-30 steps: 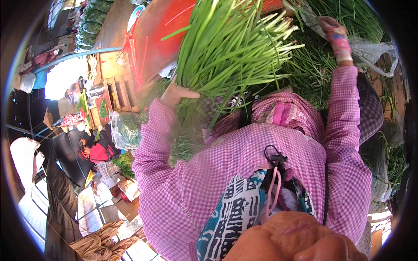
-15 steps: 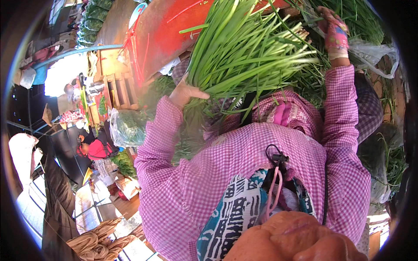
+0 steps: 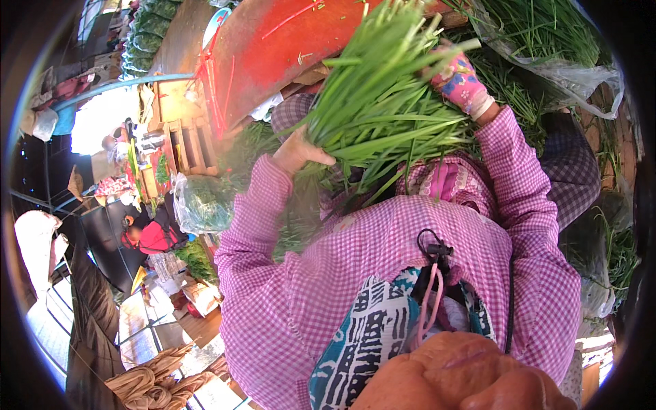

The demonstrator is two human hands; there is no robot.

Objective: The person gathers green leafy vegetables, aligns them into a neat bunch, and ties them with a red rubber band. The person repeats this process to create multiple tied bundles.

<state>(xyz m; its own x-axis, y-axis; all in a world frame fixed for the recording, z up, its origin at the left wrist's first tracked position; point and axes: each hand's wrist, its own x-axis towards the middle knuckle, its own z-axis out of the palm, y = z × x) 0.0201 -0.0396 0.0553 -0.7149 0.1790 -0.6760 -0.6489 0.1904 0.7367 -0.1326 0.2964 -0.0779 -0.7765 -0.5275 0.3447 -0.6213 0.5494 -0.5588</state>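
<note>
A large bunch of long green leaves with pale stalk ends, looking like garlic chives [image 3: 389, 102], lies across in front of my body. My bare left hand [image 3: 301, 149] grips its leafy left end, thumb lying over the leaves. At the pale stalk end is my right hand [image 3: 465, 82], in a pink flowered glove with bare fingertips. Its fingers close against the stalks, partly hidden by them. Part of the bunch is smeared by motion.
A red board [image 3: 294, 41] lies ahead, with red ties [image 3: 215, 75] at its left. More loose greens sit in a clear plastic bag [image 3: 567, 78] at the far right. Another bag of greens [image 3: 201, 205] stands at left. A person in red [image 3: 157, 236] is farther left.
My right hand has come left and nearer, from the greens beside the plastic bag to the bunch's stalk end. My left hand keeps its grip, shifting slightly right.
</note>
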